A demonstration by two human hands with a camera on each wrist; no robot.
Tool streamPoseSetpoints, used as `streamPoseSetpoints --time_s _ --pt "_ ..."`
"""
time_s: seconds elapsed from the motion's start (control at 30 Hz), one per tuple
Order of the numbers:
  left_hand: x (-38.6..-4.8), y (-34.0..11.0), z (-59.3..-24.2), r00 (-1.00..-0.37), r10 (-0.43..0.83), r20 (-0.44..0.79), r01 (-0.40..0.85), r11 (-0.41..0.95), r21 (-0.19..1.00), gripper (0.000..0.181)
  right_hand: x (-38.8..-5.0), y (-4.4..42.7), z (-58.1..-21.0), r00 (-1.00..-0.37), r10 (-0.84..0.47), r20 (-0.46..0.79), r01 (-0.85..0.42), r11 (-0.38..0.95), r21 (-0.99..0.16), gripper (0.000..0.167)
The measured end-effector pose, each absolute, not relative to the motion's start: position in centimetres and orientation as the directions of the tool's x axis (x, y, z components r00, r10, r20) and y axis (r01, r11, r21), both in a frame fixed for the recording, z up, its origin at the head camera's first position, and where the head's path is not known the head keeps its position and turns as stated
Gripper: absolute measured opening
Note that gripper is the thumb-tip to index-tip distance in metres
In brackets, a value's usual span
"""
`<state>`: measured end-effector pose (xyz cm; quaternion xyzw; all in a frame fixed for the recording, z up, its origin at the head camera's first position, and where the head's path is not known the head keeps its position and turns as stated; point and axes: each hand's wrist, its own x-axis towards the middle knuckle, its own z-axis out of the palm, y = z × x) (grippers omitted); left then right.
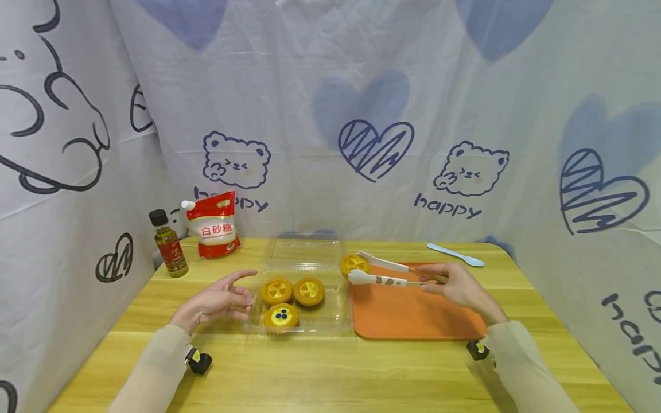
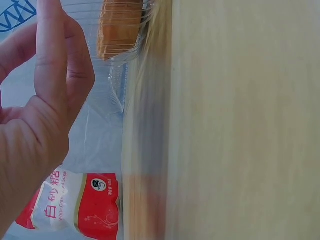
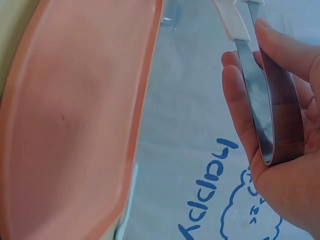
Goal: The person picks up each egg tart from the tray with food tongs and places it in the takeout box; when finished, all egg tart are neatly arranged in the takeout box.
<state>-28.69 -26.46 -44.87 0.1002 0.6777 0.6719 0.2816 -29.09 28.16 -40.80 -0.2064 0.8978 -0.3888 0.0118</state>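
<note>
My right hand [image 1: 457,285] grips a pair of tongs [image 1: 384,280] with white tips and a metal spring bend, which shows in the palm in the right wrist view. An egg tart [image 1: 355,265] with a yellow topping is at the tips, over the gap between the clear plastic box [image 1: 335,315] and the orange tray [image 1: 413,321]. In the box sit two similar tarts [image 1: 309,292] and a tart with dark berries [image 1: 281,315]. My left hand [image 1: 222,299] is beside the box's left wall, fingers loosely extended and holding nothing; whether they touch the wall I cannot tell.
The box's clear lid [image 1: 304,252] stands raised at the back. At the back left are a red and white sugar bag [image 1: 214,226] and a dark-capped bottle [image 1: 170,246]. A pale blue spoon [image 1: 455,254] lies behind the tray. Printed curtains [image 1: 310,183] enclose the wooden table [image 1: 330,373].
</note>
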Motion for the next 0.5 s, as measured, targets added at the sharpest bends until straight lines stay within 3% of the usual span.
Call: streamPoseSetpoints --time_s 0.5 --pt "-28.7 -26.4 -44.8 -0.826 0.507 -0.246 -0.24 0.079 0.968 0.084 -28.8 26.8 -39.2 -0.879 -0.467 0.092 -0.409 0.643 -0.647 0.043"
